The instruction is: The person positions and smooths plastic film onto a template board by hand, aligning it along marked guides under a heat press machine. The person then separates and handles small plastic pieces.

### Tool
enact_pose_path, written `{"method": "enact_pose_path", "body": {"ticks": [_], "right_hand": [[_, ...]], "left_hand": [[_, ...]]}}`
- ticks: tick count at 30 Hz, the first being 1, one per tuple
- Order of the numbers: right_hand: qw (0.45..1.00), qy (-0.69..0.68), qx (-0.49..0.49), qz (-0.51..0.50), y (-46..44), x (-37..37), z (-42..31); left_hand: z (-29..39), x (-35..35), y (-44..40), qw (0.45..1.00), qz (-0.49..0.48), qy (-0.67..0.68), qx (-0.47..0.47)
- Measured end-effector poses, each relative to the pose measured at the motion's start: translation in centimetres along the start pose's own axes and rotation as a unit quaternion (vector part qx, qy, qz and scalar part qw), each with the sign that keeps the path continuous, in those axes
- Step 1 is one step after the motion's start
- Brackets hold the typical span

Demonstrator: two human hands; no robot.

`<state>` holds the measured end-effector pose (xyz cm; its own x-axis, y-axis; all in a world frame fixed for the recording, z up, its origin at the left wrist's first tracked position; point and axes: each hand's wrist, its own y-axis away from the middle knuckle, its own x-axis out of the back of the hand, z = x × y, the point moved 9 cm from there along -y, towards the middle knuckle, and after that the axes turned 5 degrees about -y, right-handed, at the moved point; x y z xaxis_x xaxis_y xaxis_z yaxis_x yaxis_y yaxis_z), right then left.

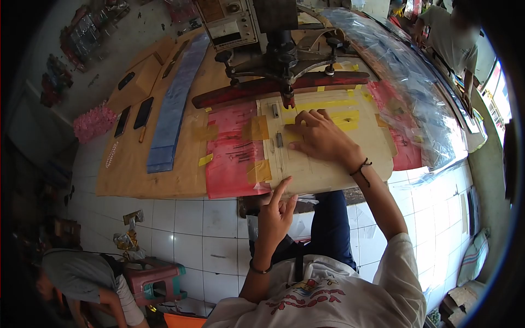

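My right hand [324,141] lies over a cream board [333,158] on the table, its fingers bent and spread, thumb apart. Its fingertips are just below the red tip [288,99] of a black press head [284,60]. At the board's near left edge is my left hand [277,216], index finger and thumb stretched out, the other fingers curled. I see nothing held in either hand. Two small grey metal blocks [279,140] sit on the board left of my right hand. Yellow tape strips [342,119] lie on the board beyond it.
Red taped sheets [232,164] flank the board. A long blue strip [176,109] and phones [143,112] lie on the left of the wooden table [131,175]. Clear plastic sheeting [404,82] covers the right. One person [451,41] stands back right; another [82,279] bends by a stool [150,281].
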<state>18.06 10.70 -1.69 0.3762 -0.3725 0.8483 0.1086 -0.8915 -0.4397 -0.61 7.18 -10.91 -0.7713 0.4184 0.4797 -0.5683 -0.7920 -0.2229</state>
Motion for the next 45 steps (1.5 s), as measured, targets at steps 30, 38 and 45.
{"method": "enact_pose_path", "body": {"ticks": [30, 38, 45], "right_hand": [[0.985, 0.094, -0.136, -0.039, 1.6, -1.0, 3.1], [0.990, 0.049, -0.110, -0.071, 3.8, -0.9, 0.4], [0.989, 0.050, -0.115, -0.077, 2.0, -1.7, 2.5]], "left_hand": [[1.7, 0.7, -1.0, 0.999, 0.017, -0.031, -0.013], [1.9, 0.5, -1.5, 0.999, 0.012, -0.033, -0.031], [1.1, 0.0, -1.4, 0.998, 0.037, -0.012, -0.054]]}}
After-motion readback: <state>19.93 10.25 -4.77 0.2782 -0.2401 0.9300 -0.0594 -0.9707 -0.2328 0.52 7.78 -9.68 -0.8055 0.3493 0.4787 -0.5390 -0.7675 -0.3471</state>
